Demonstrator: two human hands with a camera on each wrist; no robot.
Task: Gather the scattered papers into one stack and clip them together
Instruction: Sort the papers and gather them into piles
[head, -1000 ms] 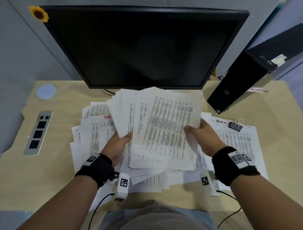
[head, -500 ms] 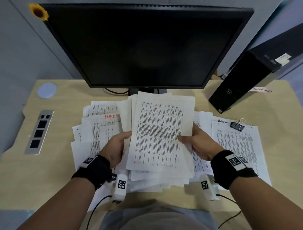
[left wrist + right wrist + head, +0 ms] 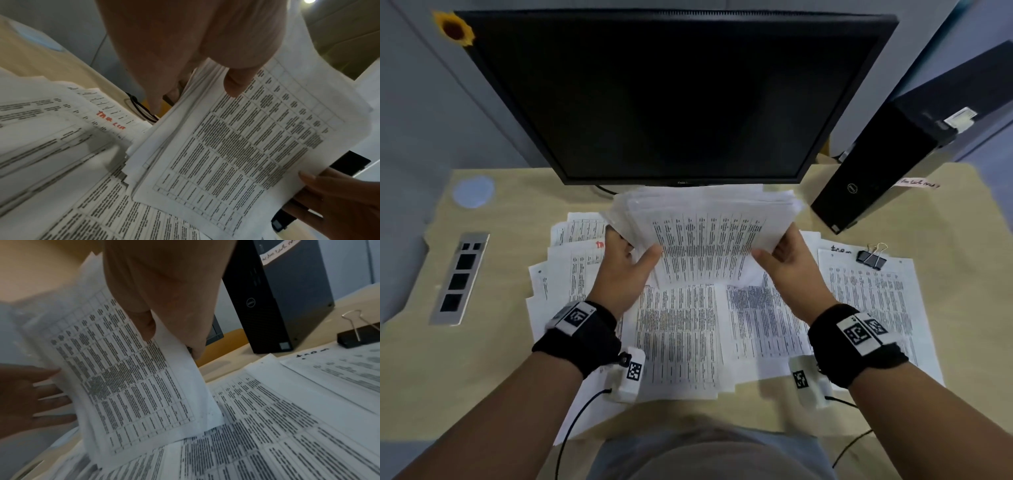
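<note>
The left hand (image 3: pixel 621 270) and the right hand (image 3: pixel 792 265) hold a thick bundle of papers (image 3: pixel 709 236) between them, raised off the surface (image 3: pixel 424 377) and tilted, with its lower edge resting on the sheets below. The left grip is clamped on the bundle's left edge, thumb on the printed top page and fingers behind; in the left wrist view the thumb (image 3: pixel 236 84) presses the top sheet near its upper corner. The right grip is clamped on the right edge in the same way, and the right wrist view shows the thumb (image 3: pixel 147 327) lying across the printed table while the fingers curl behind the pages. The bundle's edges are uneven, with several sheets offset along the left side.

Beneath and around it, loose sheets (image 3: pixel 756 322) lie spread over the middle of the surface, overlapping, from the left side to the far right. One page on the left carries red handwriting (image 3: pixel 111 121). A black binder clip (image 3: pixel 871 257) with silver handles sits on the sheets at the right, near the far edge of that pile and apart from both hands.

A dark monitor (image 3: pixel 671 99) stands at the far side, just beyond the raised bundle. A black computer tower (image 3: pixel 887 171) stands at the far right. A metal socket panel (image 3: pixel 460 277) is set into the surface at the left
</note>
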